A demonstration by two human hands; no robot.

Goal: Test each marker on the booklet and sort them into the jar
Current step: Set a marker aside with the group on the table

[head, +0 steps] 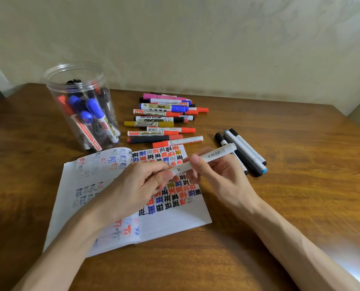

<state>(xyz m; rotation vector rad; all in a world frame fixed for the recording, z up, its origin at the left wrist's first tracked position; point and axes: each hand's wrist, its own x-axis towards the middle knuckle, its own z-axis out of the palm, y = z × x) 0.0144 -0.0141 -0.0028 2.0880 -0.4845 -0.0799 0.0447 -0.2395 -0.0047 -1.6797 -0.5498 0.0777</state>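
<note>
Head view, contents listed.

- Table (290, 196): brown wood with a visible grain; it carries everything below. A pale wall (195, 38) stands behind its far edge.
- Jar (52, 89): clear plastic, upright and without a lid, toward the far left corner of the table. Blue-, red- and black-capped markers lean inside it.
- Booklet (174, 219): lies open at the middle of the table, nearer the front edge, just in front of the jar. The left page carries faint, blurred marks. The right page carries rows of bold characters in red, blue, black and mustard.
- Pile of markers (164, 118): lies flat between the booklet and the far edge, to the right of the jar. The bodies run mostly left to right, with caps in red, blue, pink, black and mustard.
- Small group of markers (244, 152): grey and black, one with a light blue end. They lie side by side, just to the right of the booklet.
- White marker (212, 155): held in the air over the booklet's right page, slanting up toward the right.
- Left hand (137, 185): thumb and fingers pinch the marker's lower end and hide its tip.
- Right hand (214, 173): thumb and curled fingers grip the middle of the barrel.
</note>
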